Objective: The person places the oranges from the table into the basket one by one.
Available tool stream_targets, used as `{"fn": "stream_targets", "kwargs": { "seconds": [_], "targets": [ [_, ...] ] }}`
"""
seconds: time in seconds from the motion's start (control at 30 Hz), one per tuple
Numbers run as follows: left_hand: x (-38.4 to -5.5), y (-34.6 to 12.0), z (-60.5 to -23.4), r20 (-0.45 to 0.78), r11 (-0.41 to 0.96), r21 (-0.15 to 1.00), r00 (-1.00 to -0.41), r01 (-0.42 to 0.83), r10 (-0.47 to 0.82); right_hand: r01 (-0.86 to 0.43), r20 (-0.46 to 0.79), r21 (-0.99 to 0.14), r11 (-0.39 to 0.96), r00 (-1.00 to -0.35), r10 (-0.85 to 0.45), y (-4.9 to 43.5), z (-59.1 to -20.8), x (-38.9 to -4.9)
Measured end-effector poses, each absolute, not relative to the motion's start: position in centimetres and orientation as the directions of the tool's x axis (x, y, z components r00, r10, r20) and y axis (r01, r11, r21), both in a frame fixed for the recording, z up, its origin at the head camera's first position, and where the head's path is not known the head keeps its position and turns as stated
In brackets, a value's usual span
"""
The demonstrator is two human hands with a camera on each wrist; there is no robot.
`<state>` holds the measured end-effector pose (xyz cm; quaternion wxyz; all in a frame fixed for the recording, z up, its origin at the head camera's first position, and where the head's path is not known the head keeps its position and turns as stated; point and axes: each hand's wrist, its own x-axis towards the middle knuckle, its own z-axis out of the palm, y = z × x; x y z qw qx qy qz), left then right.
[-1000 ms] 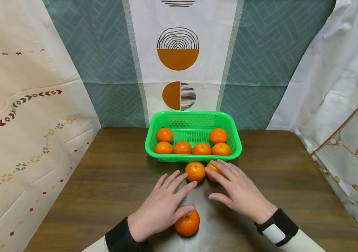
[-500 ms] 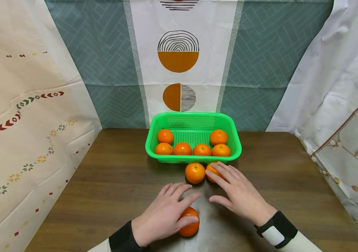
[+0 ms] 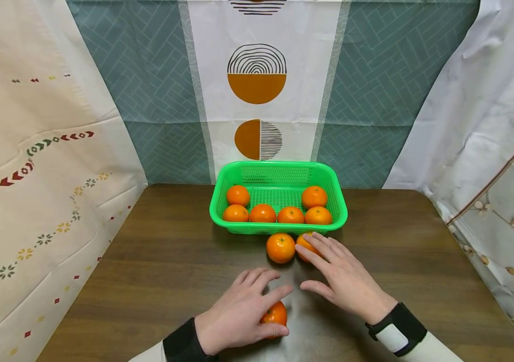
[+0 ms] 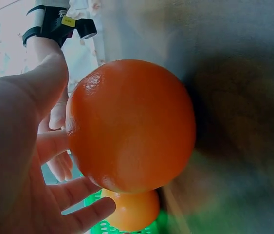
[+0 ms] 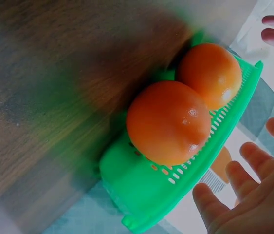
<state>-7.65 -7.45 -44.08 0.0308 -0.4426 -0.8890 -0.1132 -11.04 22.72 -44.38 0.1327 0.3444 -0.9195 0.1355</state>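
Note:
My left hand (image 3: 236,317) is spread over the nearest orange (image 3: 276,312), its thumb on the near side and its fingers beyond. In the left wrist view that orange (image 4: 132,126) fills the middle, the fingers loosely stretched alongside; whether they touch it I cannot tell. My right hand (image 3: 347,279) hovers with fingers extended over another orange (image 3: 308,246), partly hiding it. From the right wrist view this orange (image 5: 168,122) looks apart from the fingers. To its left sits a further orange (image 3: 280,248), in front of the green basket (image 3: 279,229).
Several oranges line the front and sides of the plastic basket's inside, one of them (image 3: 263,213) near the front middle. The basket stands at the back of the brown wooden table (image 3: 171,241). Patterned cloths (image 3: 157,100) hang behind and at both sides.
My left hand has drawn back from near the middle orange toward me and come over the nearest orange, its fingers bending slightly. The right hand stays almost where it was.

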Motion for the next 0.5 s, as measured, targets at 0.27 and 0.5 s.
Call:
{"fn": "stream_targets", "kwargs": {
  "seconds": [0.27,0.5],
  "targets": [
    [-7.54,-7.26,-44.30,0.138,0.577,0.199,-0.605,0.792,0.784,-0.670,0.336,-0.146,0.728,-0.726,-0.601,22.82,-44.46,-10.91],
    [-7.54,-7.22,-44.43,0.136,0.564,0.208,-0.594,0.799,0.793,-0.665,0.332,-0.149,0.732,-0.731,-0.596,22.92,-44.54,-10.86]
  ]
}}
